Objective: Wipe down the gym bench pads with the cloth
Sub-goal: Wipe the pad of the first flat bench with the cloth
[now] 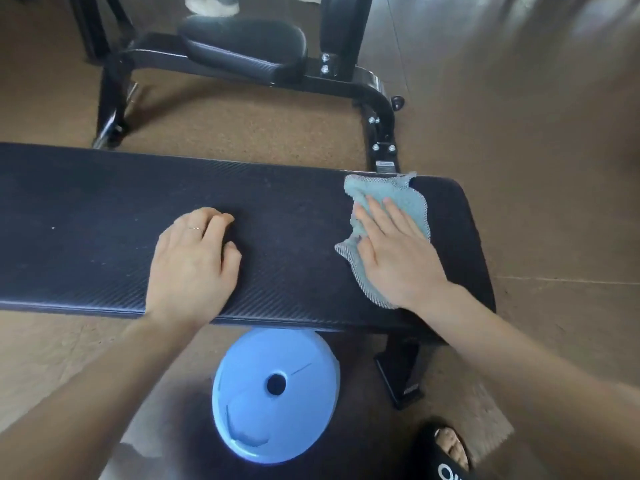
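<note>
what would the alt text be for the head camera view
A person's right hand presses a light blue cloth flat on a black bench pad near its right end, while the left hand rests on the pad. A blue weight plate lies on the floor below.

Blue weight plate (pixel 275 396); black slipper (pixel 446 452)
</note>
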A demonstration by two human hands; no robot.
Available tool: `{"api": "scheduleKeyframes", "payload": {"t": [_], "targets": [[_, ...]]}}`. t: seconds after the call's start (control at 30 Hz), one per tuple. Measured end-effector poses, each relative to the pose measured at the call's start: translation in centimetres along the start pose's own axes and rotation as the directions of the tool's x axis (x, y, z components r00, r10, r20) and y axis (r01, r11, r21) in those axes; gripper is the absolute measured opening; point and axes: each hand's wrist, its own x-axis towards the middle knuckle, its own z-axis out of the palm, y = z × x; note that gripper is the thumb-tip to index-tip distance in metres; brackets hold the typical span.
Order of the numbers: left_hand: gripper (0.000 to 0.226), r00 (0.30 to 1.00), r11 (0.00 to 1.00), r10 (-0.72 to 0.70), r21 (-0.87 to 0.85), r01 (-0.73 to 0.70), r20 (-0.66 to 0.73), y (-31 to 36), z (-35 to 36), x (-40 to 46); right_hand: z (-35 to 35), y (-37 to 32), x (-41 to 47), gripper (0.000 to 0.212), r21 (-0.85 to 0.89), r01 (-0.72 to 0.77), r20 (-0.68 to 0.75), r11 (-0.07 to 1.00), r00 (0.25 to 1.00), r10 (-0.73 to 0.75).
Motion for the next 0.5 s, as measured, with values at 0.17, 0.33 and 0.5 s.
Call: {"api": "scheduleKeyframes", "payload": {"t": [0.17,0.33,0.5], "targets": [[0.040,0.997,0.997,-0.078,-0.015,0.078,-0.025,-0.7,0.8,-0.4,-0.5,-1.8,8.1,0.059,0.049,-0.245,0.089,0.968,0.967,0.240],[0.042,0.997,0.997,-0.073,-0.027,0.072,-0.031,-0.9,0.8,-0.5,0.8,-9.5,-0.5,0.062,0.081,0.090,-0.047,0.993,0.995,-0.086],[0.044,0.997,0.997,-0.070,-0.041,0.069,-0.020,-0.8,0.8,-0.7,1.4,-10.0,-3.4,0.057,0.003,0.324,-0.009,0.946,0.946,-0.324]]}}
